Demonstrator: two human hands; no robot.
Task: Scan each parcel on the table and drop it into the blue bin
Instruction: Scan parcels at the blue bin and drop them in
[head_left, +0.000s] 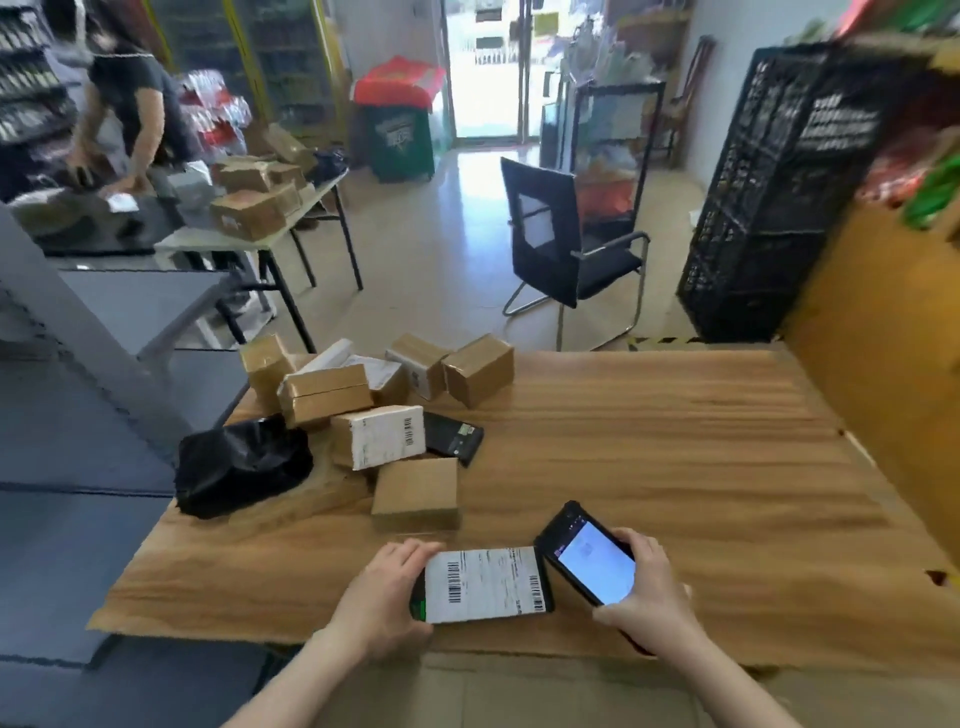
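Head view: I'm watching the left hand holding the labelled parcel at the desk's near edge, fingers curled round its end. The right hand is gripping the handheld scanner just beside the label. I'm judging this the scan step; next comes the blue bin, which is out of sight.

Bright daylight floods through the doorway, glaring off the floor; edges smear, warped.
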